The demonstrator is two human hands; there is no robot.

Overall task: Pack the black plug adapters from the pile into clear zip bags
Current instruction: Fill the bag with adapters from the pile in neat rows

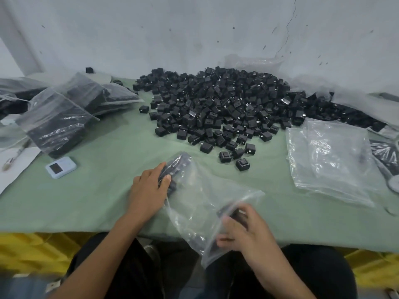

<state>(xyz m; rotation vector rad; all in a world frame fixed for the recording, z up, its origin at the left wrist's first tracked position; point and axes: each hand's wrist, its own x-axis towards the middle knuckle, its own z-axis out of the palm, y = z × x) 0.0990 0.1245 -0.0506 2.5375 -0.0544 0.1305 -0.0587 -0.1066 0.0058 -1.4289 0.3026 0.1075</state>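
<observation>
Glossy black cubic plug adapters (226,104) heaped at 12 o'clock on the desk (97,190); clear zip bag (200,203) at 6 o'clock, left hand (149,188) gripping its filled end, right hand (244,231) curled round adapters at its mouth

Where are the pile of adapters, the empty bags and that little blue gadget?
pile of adapters (216,104), head view, middle of the heap
empty bags (330,160), head view, centre of the top bag
blue gadget (61,167), head view, middle of its casing
</observation>
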